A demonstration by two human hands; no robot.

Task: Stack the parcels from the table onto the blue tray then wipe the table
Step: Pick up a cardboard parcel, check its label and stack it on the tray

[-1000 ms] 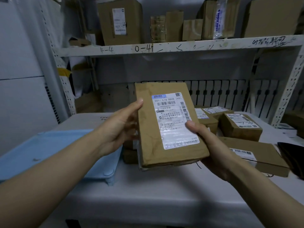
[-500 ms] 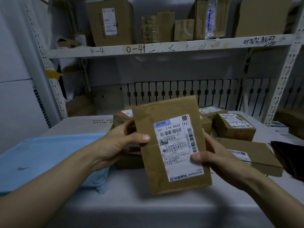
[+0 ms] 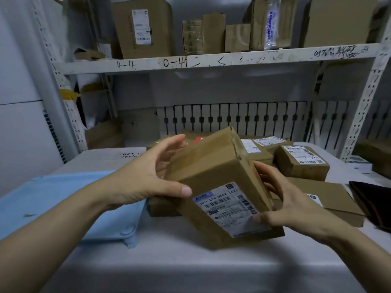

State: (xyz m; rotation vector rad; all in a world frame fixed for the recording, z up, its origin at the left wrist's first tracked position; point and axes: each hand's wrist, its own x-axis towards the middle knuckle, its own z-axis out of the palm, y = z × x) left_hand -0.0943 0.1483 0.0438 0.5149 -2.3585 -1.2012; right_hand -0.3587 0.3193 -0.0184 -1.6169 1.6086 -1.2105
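Above table (image 3: 190, 263): parcel (image 3: 220, 178), tilted
Left hand (image 3: 143, 182): gripping parcel's left side
Right hand (image 3: 289, 208): gripping its right side
Left of parcel: blue tray (image 3: 63, 208)

You've got the parcel (image 3: 220, 187) up above the table (image 3: 190, 267), tilted, between your left hand (image 3: 148, 176) on its left side and your right hand (image 3: 285, 208) on its right. The tray (image 3: 63, 199) lies on the table to your left. Behind and to the right of the held parcel, more parcels (image 3: 300, 163) sit on the table. Up behind it all, boxes (image 3: 143, 28) stand on the shelf (image 3: 211, 60).
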